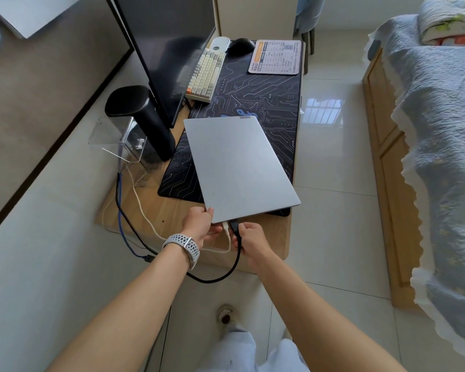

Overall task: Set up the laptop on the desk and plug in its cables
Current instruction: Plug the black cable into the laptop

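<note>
Home bedroom with a desk corner. Bed [435, 124] with blue quilted cover and scalloped edge along one side, folded blanket [451, 20] on top. Glossy tiled floor [338, 162]. Small wooden desk [172, 210] against the wall, carrying monitor [167, 49], keyboard [206, 73], mouse [240, 46], speaker [142, 119].

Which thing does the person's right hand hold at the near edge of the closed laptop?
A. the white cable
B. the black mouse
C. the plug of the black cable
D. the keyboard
C: the right hand pinches the plug of the black cable against the near edge of the laptop, while the white cable sits beside it, next to the left hand.
</note>
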`<state>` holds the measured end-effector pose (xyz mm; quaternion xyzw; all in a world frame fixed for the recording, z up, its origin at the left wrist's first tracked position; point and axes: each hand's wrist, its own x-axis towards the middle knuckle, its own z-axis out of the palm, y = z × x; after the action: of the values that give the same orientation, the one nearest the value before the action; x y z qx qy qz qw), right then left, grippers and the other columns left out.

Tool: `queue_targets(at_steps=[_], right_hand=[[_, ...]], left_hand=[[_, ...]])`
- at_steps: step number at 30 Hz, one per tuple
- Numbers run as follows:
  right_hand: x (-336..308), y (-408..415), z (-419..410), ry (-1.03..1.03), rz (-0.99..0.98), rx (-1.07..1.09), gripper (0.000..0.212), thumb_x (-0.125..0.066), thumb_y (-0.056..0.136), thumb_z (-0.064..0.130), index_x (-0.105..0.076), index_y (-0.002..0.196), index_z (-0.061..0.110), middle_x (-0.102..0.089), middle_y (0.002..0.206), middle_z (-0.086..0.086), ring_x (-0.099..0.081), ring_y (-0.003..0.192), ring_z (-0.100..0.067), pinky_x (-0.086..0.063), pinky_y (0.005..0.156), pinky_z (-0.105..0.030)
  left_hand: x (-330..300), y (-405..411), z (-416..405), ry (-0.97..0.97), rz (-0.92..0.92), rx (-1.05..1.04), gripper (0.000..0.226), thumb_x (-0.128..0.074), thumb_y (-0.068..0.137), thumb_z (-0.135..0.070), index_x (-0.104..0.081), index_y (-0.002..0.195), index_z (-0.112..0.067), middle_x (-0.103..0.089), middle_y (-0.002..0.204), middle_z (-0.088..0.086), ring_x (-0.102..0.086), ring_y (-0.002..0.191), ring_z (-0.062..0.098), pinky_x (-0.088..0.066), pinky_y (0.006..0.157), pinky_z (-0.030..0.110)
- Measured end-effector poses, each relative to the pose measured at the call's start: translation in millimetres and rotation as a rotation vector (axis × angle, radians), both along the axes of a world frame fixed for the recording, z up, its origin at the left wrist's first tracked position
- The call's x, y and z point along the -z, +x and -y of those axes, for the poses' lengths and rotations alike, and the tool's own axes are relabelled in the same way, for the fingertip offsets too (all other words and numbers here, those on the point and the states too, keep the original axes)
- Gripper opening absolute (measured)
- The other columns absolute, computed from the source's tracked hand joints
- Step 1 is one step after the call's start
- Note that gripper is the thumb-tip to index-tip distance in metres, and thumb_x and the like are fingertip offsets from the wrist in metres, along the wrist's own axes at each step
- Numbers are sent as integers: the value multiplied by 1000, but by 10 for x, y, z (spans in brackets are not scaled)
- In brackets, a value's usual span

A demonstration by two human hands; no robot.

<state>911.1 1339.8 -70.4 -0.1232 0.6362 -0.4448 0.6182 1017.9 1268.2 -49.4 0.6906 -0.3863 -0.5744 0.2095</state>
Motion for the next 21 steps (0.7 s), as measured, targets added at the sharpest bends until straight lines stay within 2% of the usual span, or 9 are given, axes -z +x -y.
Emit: queue_targets(at_steps=[7, 14, 21], right_hand=[[25, 7, 20, 27, -41, -16, 30, -34, 102, 12, -58, 84, 6, -49, 61, -3, -41, 51, -10, -38, 49, -21], [58, 29, 66, 75, -80, -4, 36, -35, 101, 12, -58, 72, 9, -51, 62, -4, -43, 51, -11, -40, 52, -25], [71, 22, 85, 94, -127, -10, 36, -35, 100, 10, -57, 72, 10, -52, 64, -4, -43, 53, -11, -39, 53, -25]], left_hand=[[-4, -1, 1, -11, 12, 25, 20, -44, 101, -20, -60, 98, -9, -68, 105, 12, -62, 59, 17, -60, 65, 35], [-6, -7, 3, -12, 33, 36, 21, -44, 101, -21, -61, 102, -9, -67, 107, 11, -64, 62, 18, -60, 67, 35], [-20, 1, 31, -13, 66, 70, 20, -45, 100, -20, -62, 96, -10, -68, 111, 11, -66, 60, 20, -60, 69, 37]])
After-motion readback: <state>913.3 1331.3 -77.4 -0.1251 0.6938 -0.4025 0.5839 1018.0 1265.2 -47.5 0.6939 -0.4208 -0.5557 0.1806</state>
